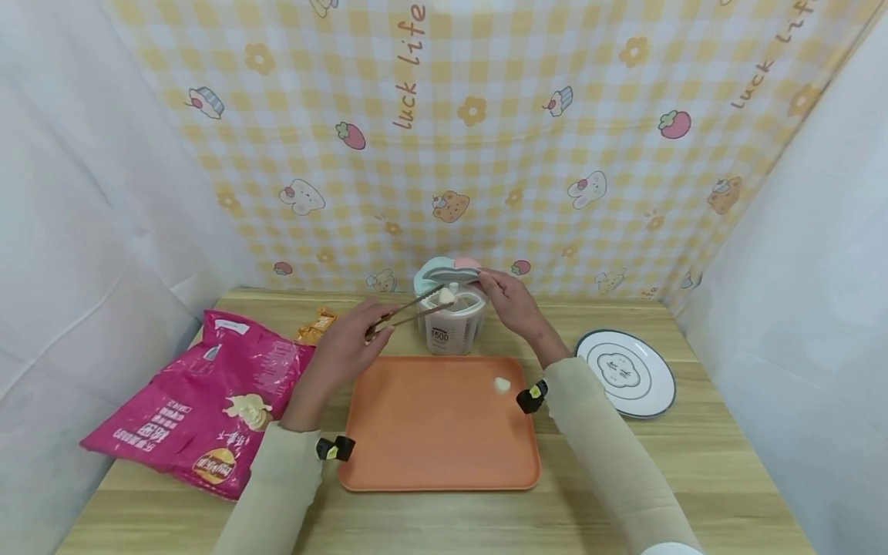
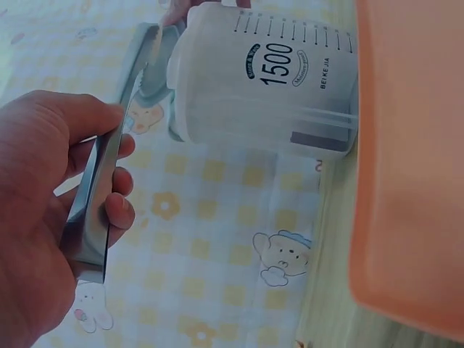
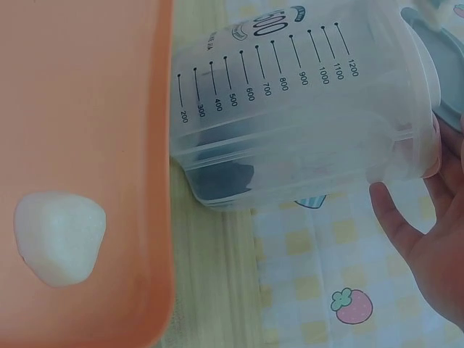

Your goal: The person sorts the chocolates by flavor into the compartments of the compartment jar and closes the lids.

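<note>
My left hand [image 1: 347, 343] grips metal tongs [image 2: 98, 181], whose serrated tips reach over a clear plastic canister [image 1: 449, 335] marked 1500. A small white piece [image 1: 447, 296] sits between the tong tips, just above the canister's opening. At the canister's top right, my right hand [image 1: 512, 302] holds the raised grey-green lid flap [image 1: 451, 274] by its edge; its thumb lies near the canister rim in the right wrist view, and some fingertips are hidden behind the flap. Another white piece [image 3: 60, 238] lies on the orange tray [image 1: 437, 432], in front of the canister.
A large pink snack bag [image 1: 208, 401] lies left of the tray, beside a small orange wrapper [image 1: 317, 325]. To the right is a white plate [image 1: 627, 374] with a dark rim. A checked cloth [image 1: 444, 154] hangs behind the wooden table [image 1: 430, 524].
</note>
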Available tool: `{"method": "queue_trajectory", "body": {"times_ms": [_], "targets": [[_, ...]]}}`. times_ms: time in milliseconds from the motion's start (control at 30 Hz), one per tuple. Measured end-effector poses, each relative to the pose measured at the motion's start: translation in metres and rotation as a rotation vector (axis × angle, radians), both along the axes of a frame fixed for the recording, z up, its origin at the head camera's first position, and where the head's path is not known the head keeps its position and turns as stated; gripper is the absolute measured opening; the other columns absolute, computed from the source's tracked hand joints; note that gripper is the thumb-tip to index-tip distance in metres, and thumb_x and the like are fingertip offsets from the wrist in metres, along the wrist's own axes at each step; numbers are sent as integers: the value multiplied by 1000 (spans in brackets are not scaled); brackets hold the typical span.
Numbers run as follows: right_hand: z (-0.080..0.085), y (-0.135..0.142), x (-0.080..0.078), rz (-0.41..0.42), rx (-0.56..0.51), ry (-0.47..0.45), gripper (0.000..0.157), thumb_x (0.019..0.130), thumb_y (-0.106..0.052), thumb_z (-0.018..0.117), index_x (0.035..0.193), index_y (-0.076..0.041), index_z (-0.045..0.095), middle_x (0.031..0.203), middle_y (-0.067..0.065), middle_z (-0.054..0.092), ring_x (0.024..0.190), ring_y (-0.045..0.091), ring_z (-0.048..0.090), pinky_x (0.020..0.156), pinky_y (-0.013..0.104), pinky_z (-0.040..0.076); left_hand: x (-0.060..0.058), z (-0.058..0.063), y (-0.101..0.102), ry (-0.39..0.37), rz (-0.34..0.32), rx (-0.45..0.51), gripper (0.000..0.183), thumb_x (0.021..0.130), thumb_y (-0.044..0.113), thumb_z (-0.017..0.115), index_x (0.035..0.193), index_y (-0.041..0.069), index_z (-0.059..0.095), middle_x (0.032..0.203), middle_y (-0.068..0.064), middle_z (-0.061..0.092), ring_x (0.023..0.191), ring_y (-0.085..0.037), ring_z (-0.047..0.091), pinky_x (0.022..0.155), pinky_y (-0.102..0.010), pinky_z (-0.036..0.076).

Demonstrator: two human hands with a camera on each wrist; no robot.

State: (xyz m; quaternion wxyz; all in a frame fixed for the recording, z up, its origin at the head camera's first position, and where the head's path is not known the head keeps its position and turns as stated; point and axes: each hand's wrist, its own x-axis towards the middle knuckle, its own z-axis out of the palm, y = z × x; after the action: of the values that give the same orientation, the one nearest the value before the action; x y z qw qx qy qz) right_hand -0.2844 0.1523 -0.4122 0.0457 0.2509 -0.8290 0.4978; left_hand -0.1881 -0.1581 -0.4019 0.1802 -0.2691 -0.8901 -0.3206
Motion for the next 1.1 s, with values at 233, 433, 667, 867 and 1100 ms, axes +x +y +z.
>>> {"method": "queue_trajectory", "body": {"times_ms": [233,433,667,867,1100], "targets": [[-1,-1,-2,-12,21,13,43,113,-33,42,134,-6,68,135,10,66,133,25,55,110,45,40,-7,-3,4,-11,60,-36,34,98,12,72,132,9,69,113,-6,67,75,-15,56,61,-35,47],[1,-1,0,-11,3,3,39,113,-26,43,136,-5,67,135,12,65,133,26,54,111,47,39,-9,-6,0,0,38,-23,34,98,10,71,132,7,68,113,-6,65,73,-15,52,62,-35,45],[1,-2,0,-12,4,9,41,113,-29,42,135,-5,67,130,11,68,129,24,57,110,44,41,-10,-7,-1,27,39,-35,35,97,11,72,131,6,69,112,-7,65,73,-15,53,62,-35,47],[0,-1,-1,-5,0,22,41,113,-29,42,136,-6,67,133,10,67,130,24,57,109,44,41,-10,-6,-1,14,46,-33,36,97,12,72,132,7,69,111,-7,64,74,-16,54,62,-35,47],[-1,-1,-1,-9,3,30,39,113,-27,42,129,-6,71,129,10,68,128,24,58,108,43,42,-10,-6,-1,3,52,-30,37,96,10,73,132,8,69,111,-6,64,73,-16,53,60,-34,46]]}}
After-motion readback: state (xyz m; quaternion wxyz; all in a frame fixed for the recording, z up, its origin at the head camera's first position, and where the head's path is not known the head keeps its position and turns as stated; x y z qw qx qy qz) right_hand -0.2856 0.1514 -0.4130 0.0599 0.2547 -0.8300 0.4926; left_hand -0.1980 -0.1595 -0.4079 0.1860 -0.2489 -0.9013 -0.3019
